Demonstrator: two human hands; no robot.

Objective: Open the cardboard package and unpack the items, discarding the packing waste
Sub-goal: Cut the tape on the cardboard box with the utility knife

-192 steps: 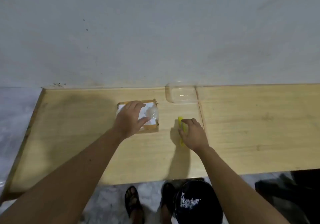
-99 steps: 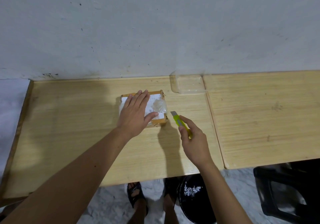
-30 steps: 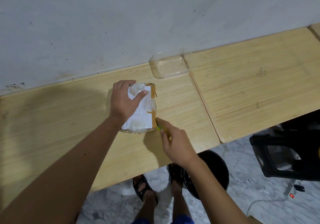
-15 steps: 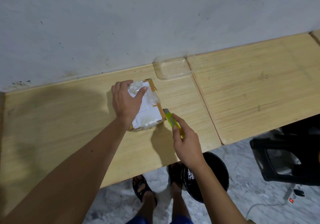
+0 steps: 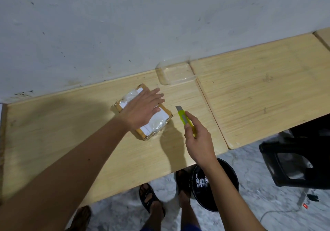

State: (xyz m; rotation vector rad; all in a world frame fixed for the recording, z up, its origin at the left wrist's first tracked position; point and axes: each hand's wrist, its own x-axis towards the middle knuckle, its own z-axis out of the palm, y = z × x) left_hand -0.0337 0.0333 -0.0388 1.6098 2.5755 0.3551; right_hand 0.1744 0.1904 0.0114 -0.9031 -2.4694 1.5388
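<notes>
Box: small, flat, brown cardboard; white label over most of the top; clear tape, wrinkled and shiny, across the label and down the near end; flaps closed; near corner frayed.
Box place: on the table, turned at an angle, in the left board's far half, near the wall, left of the seam between boards.
Left hand: laid palm-down flat on the box top; fingers straight and slightly spread, tips reaching past the far right edge; nothing gripped.
Right hand: curled around the knife, thumb along its side, fingers wrapped under the handle.
Knife: yellow-green body, short grey blade out, tip aimed away toward the wall; just right of the box, not touching it.
Tray: clear plastic, at the wall, beyond the box.
Bin: black, on the floor under the table edge, white scraps inside.
</notes>
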